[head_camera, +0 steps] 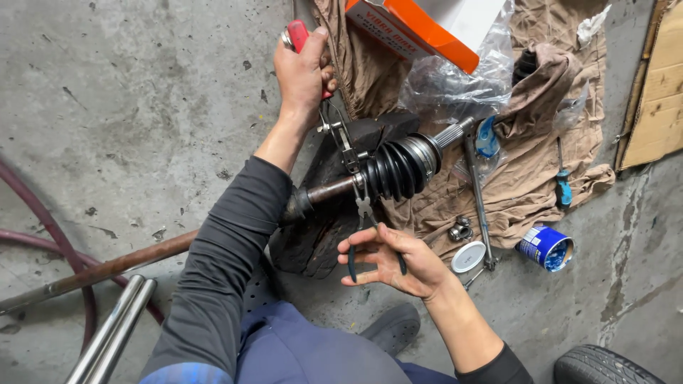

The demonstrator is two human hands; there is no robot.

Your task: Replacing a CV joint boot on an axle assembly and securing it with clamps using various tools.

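A drive axle lies across a black rubber slab (313, 242), its rusty shaft (331, 190) running into a black ribbed rubber boot (398, 169) with a splined end at the right. My left hand (302, 71) grips the red handles of a long metal clamp tool (341, 139) that reaches down to the boot's narrow end. My right hand (391, 259) holds black-handled pliers (364, 208), whose jaws meet the shaft at that same narrow end from below.
Under the axle lies a brown cloth (526, 163) with a plastic bag (448, 89), an orange-white box (413, 25), a blue-handled screwdriver (563, 186), a long metal rod (478, 199) and nuts (460, 230). An open blue tin (544, 247), white lid (467, 257), tyre (605, 366), rusty bar (107, 269) and hose (43, 213) surround me.
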